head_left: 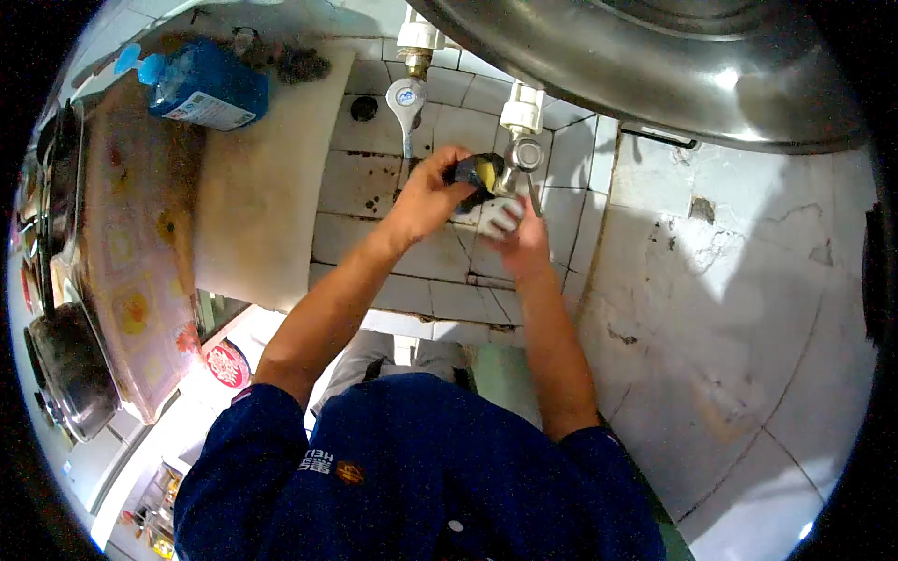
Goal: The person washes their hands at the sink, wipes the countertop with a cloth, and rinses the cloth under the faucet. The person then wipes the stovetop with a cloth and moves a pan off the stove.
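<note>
My left hand [435, 194] is wrapped round a small dark item [475, 178] with a yellow patch inside, held over the tiled sink beside the right tap [524, 154]. Just below that tap is my right hand [516, 234], its fingers apart and blurred by motion, near the dark item's lower right side. No object shows in the right hand. What the dark item is cannot be made out. The left tap [408, 96] hangs above my left wrist.
Blue bottles [210, 84] stand at the upper left by a pale board [262, 187]. A large metal basin [655, 56] overhangs the upper right. Dark pans [75, 369] lie at the far left. A tiled wall [720, 374] is at the right.
</note>
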The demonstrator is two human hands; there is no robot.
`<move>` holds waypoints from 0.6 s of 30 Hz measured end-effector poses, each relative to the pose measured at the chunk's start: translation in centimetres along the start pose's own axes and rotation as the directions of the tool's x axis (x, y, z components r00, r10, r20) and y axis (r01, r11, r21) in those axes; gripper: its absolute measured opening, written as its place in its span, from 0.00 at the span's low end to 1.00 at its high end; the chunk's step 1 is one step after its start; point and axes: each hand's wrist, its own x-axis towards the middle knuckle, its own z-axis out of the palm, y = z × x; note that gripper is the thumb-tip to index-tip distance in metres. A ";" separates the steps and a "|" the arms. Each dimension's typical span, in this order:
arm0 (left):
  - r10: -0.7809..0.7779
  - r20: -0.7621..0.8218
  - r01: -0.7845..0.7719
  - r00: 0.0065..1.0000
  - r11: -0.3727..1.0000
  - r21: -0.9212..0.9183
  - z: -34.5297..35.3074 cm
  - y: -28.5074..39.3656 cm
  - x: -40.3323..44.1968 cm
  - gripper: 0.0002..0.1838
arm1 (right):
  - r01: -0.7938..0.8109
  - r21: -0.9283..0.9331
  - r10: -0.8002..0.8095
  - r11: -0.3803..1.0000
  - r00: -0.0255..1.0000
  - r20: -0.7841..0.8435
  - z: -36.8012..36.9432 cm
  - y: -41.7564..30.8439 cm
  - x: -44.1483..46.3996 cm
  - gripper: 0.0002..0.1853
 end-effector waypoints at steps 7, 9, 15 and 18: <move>0.359 0.048 -0.333 0.932 0.798 0.503 4.8 0.7 -6.3 0.19 | -0.148 0.586 -0.256 0.797 0.796 0.549 2.8 2.9 1.4 0.41; 0.270 0.098 -0.270 0.958 0.732 0.625 5.9 1.2 -8.7 0.20 | -0.356 0.472 -0.100 0.806 0.705 0.702 2.1 2.1 2.5 0.43; 0.153 -0.163 0.021 0.975 0.663 0.749 5.4 -4.3 -4.2 0.15 | -0.068 0.523 -0.184 0.850 0.892 0.414 2.5 4.2 4.4 0.21; 0.073 -0.410 0.190 0.909 0.804 0.564 4.5 -4.0 -0.1 0.13 | 0.012 0.439 -0.081 0.898 0.987 0.138 7.0 1.6 -0.3 0.15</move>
